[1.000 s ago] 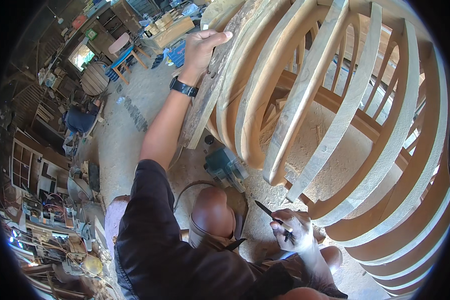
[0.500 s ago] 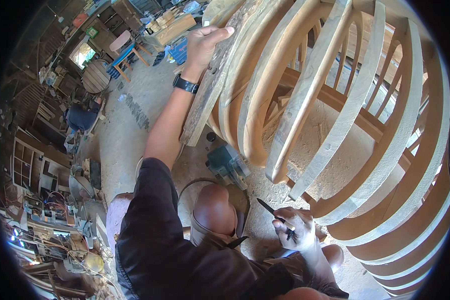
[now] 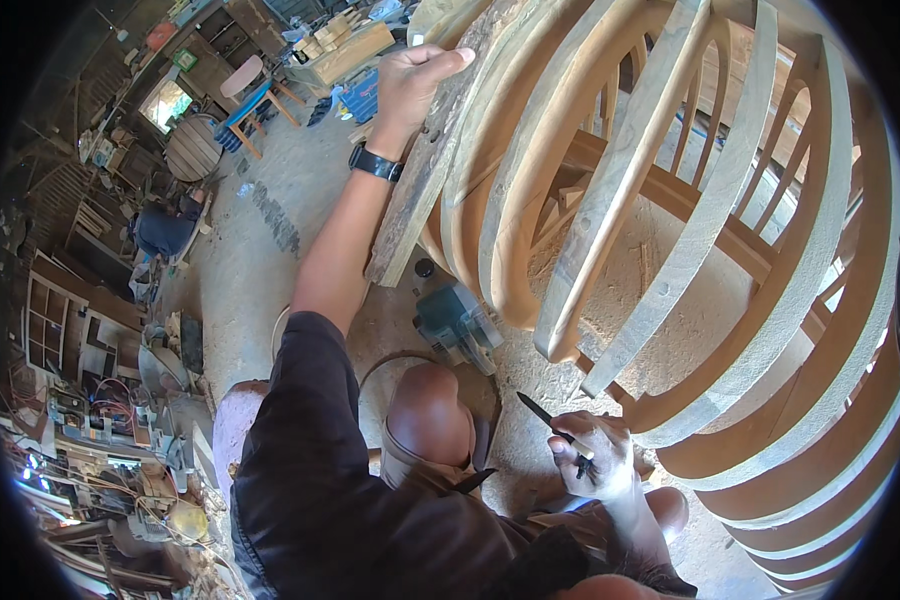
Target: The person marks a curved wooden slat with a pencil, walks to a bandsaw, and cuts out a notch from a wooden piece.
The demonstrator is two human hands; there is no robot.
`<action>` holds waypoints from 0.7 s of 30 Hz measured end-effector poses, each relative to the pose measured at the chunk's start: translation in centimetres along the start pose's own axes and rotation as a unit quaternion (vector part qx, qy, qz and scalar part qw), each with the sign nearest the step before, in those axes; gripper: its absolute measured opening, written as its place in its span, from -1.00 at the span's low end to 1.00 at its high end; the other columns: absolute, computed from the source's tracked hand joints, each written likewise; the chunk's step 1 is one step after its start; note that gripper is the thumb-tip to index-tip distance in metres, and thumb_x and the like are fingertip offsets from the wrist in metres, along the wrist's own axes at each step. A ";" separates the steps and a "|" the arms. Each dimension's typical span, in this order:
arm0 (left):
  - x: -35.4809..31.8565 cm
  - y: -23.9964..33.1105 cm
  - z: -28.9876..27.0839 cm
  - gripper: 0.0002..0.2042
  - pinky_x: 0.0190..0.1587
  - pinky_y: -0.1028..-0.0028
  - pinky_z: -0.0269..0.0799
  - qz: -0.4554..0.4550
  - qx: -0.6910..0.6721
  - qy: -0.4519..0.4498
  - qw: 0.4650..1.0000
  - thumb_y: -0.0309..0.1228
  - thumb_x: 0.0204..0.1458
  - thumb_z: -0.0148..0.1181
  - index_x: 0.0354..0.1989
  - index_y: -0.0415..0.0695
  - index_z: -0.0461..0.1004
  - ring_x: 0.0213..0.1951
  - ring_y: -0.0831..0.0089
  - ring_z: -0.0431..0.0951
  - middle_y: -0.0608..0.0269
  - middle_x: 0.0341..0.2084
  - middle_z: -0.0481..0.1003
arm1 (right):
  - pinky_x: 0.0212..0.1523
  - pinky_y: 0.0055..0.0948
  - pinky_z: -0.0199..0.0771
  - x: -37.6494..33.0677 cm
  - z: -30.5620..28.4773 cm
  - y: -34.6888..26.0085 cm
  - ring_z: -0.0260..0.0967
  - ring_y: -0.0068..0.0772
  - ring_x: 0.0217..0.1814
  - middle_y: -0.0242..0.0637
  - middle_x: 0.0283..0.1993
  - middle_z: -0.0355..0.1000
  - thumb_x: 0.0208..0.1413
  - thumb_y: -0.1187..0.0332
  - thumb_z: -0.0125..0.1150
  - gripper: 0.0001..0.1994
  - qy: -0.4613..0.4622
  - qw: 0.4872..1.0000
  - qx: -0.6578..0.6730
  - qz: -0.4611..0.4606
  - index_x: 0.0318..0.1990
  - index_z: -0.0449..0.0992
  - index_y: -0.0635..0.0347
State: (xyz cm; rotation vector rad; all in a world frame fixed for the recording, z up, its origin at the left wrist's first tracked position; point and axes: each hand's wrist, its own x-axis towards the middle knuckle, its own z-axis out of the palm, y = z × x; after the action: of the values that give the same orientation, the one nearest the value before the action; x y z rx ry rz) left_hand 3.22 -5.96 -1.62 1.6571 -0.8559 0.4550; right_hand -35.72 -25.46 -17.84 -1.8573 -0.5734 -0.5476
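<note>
My left hand [image 3: 415, 90], with a dark watch on the wrist, grips the outer edge of a rough-edged wooden plank [image 3: 410, 215]. The thumb lies over the plank's face, and the other fingers are partly hidden. The plank slants along the left side of a large frame of curved wooden ribs [image 3: 595, 200]. Low in front of me, my right hand [image 3: 595, 455] is closed round a slim black pointed tool [image 3: 537, 408], its tip toward the upper left. A pale piece shows between those fingers; its exact kind is unclear. The tool is apart from the ribs.
On the dusty floor between my knee and the ribs sits a green power tool [image 3: 457, 322]. Farther off are a blue stool [image 3: 250, 110], a bench with wood blocks [image 3: 340, 55] and a blue crate [image 3: 360, 97]. Another person [image 3: 165, 230] bends down at far left, near stacked clutter.
Very little differs. The plank, ribs and both hands appear slightly farther right in the picture, and both grips stay the same.
</note>
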 end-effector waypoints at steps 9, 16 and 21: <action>-0.2 0.6 -0.1 -0.82 -0.31 0.62 0.24 -0.022 0.008 -0.015 1.000 -0.37 0.11 0.37 -0.46 -0.22 0.69 -0.47 0.75 0.40 0.52 -0.55 0.55 | -0.53 -0.32 0.49 -0.2 0.3 -0.2 0.55 -0.21 -0.51 -0.21 -0.35 0.55 0.06 0.50 0.35 -0.79 0.003 1.000 -0.009 0.007 -0.15 0.48 0.24; 0.1 0.0 -0.3 -0.82 -0.29 0.64 0.28 -0.046 0.006 -0.020 0.999 -0.37 0.10 0.37 -0.44 -0.23 0.69 -0.44 0.74 0.45 0.46 -0.52 0.59 | -0.52 -0.38 0.50 0.7 0.1 -2.5 0.55 -0.26 -0.51 -0.14 -0.32 0.58 0.10 0.52 0.33 -0.82 0.054 0.997 0.054 0.015 -0.15 0.51 0.25; -0.3 0.8 0.7 -0.82 -0.32 0.65 0.28 -0.042 -0.018 -0.012 0.999 -0.38 0.09 0.37 -0.44 -0.25 0.69 -0.45 0.75 0.43 0.48 -0.53 0.58 | -0.51 -0.41 0.53 5.1 -3.6 -7.4 0.59 -0.28 -0.47 -0.07 -0.30 0.60 0.12 0.48 0.34 -0.81 0.047 0.997 -0.014 -0.052 -0.11 0.54 0.21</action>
State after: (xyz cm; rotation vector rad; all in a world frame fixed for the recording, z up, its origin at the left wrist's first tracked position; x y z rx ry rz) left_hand 2.31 -6.55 -1.49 1.6613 -0.8045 0.3618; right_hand -36.74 -25.84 -8.20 -1.8244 -0.6053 -0.7113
